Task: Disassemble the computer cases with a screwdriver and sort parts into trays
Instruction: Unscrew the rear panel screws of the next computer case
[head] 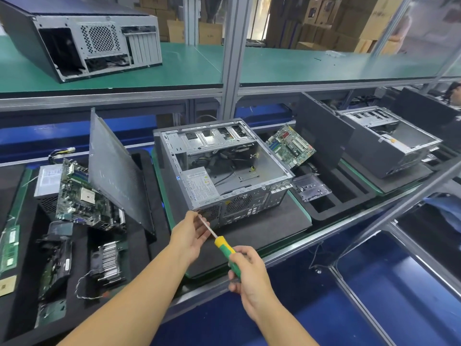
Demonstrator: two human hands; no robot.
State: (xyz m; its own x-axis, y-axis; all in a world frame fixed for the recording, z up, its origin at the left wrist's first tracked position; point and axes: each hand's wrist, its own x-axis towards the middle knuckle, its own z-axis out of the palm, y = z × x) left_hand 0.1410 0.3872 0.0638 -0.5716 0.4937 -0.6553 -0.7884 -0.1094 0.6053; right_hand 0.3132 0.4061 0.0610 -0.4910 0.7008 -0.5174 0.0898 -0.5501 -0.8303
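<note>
An open grey computer case (224, 168) lies on a black foam mat in the middle, its power supply (199, 183) still inside at the near left corner. My right hand (249, 273) grips the green and yellow handle of a screwdriver (224, 248). The metal shaft points up-left to the case's rear corner. My left hand (189, 236) pinches the shaft near its tip, right at that corner of the case.
A black foam tray (22, 303) on the left holds a motherboard (82, 198), a heatsink (107, 260), memory sticks and a leaning side panel (114, 171). Another motherboard (289, 146) and a clear bracket (311, 188) sit right of the case. More cases stand at right (389, 138) and on the upper shelf (82, 36).
</note>
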